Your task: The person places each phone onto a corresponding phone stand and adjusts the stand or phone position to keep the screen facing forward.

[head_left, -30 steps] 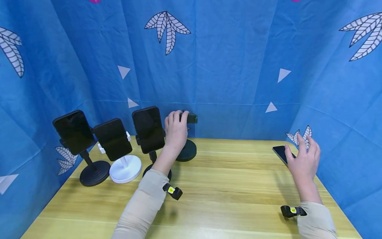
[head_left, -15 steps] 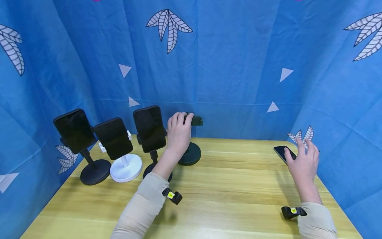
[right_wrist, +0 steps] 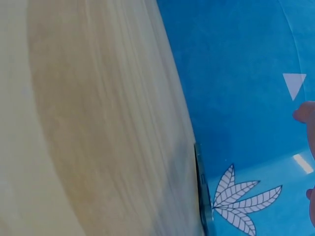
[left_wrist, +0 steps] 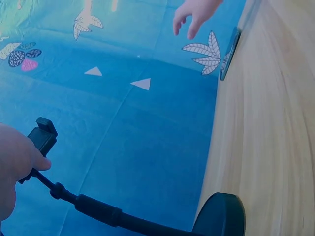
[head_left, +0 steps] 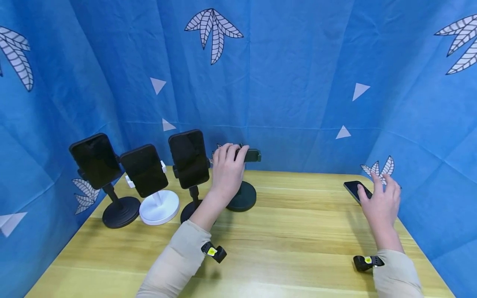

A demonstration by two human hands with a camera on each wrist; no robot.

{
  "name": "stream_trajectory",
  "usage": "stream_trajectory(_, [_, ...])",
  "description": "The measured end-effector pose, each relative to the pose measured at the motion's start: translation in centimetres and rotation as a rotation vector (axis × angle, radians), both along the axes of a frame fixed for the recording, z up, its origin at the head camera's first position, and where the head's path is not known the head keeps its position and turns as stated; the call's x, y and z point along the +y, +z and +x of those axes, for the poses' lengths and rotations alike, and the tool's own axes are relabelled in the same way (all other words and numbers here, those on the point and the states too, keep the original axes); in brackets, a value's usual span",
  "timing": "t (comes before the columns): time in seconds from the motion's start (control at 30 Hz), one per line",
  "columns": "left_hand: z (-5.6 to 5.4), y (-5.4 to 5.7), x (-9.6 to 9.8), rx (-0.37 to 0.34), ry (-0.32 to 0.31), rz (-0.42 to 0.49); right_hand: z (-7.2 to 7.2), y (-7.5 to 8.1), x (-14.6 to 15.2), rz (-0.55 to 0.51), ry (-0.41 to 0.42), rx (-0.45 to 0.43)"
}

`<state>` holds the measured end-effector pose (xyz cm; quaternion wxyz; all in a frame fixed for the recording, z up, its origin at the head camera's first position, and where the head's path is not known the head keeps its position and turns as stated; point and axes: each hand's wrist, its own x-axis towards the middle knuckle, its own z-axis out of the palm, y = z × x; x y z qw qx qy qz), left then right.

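My left hand (head_left: 228, 171) grips the clamp head of a dark green phone stand (head_left: 244, 199). In the left wrist view the clamp (left_wrist: 45, 136) sticks out past the thumb, and a thin pole (left_wrist: 98, 210) runs down to the round base (left_wrist: 221, 216). No phone sits in this clamp. My right hand (head_left: 381, 205) hovers with spread, slightly bent fingers and holds nothing. Below and behind it a dark smartphone (head_left: 354, 189) lies flat at the table's far right. The right wrist view catches that phone (right_wrist: 202, 189) edge-on and only part of the hand (right_wrist: 309, 115).
Left of the green stand are a black stand (head_left: 193, 207), a white stand (head_left: 159, 209) and another black stand (head_left: 121, 212), each bearing a dark phone. A blue patterned cloth (head_left: 290, 82) hangs around the wooden table (head_left: 290, 248).
My left hand has shifted right and a little nearer, and the green stand has moved along with it. The right hand stays over about the same spot.
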<state>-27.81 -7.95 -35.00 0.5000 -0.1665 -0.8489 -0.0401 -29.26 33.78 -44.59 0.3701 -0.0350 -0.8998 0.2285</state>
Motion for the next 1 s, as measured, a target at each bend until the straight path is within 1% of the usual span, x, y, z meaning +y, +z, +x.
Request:
stream_trajectory(0.13, [0.4,0.0,0.0,0.01,-0.01,-0.008,-0.4,0.0,0.1,-0.01,-0.008,-0.089])
stream_trajectory(0.23, [0.7,0.0,0.0,0.013,-0.01,-0.027,-0.7,-0.2,0.3,-0.009,-0.015,-0.134])
stream_trajectory(0.37, [1.2,0.0,-0.1,0.02,-0.025,-0.05,-1.1,-0.4,0.5,-0.01,-0.019,-0.161])
stream_trajectory(0.6, [2.2,0.1,-0.5,0.032,-0.066,-0.063,-1.7,-0.3,1.0,-0.008,-0.016,-0.24])
stream_trajectory(0.77, [3.0,0.2,-0.6,0.034,-0.072,-0.089,-2.3,-0.2,1.3,-0.007,-0.004,-0.285])
stream_trajectory(0.9, [3.4,0.4,-0.6,0.051,-0.077,-0.111,-3.0,-0.6,1.6,0.017,0.009,-0.33])
stream_trajectory(1.0, [3.6,0.5,-0.6,0.071,-0.091,-0.116,-3.6,-0.9,1.7,0.043,0.023,-0.343])
